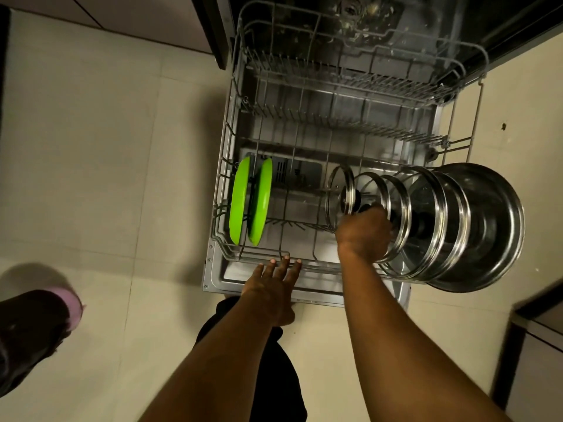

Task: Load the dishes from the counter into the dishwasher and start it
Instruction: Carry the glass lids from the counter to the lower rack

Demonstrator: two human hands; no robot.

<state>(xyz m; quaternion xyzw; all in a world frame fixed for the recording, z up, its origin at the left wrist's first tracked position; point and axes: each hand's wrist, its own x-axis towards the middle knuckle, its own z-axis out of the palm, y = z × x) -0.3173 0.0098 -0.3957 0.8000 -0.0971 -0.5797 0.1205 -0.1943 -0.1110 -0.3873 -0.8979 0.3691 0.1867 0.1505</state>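
The dishwasher's lower wire rack point(304, 263) is pulled out over the open door. Two green plates point(251, 202) stand on edge at its front left. Several glass lids with steel rims point(426, 220) stand in a row at the front right, and a steel pan point(493, 226) stands on edge behind them. My right hand point(362, 233) reaches in among the lids and grips the black knob of one glass lid point(347, 196). My left hand point(274, 287) is stretched out with straight fingers, its fingertips at the rack's front rim.
The upper rack point(350, 86) is pulled out above and holds nothing visible. The dishwasher tub point(365, 19) shows food bits on its floor. Beige floor tiles lie on both sides. A foot in a purple slipper point(64, 303) is at the left, and a cabinet corner point(539, 324) at the right.
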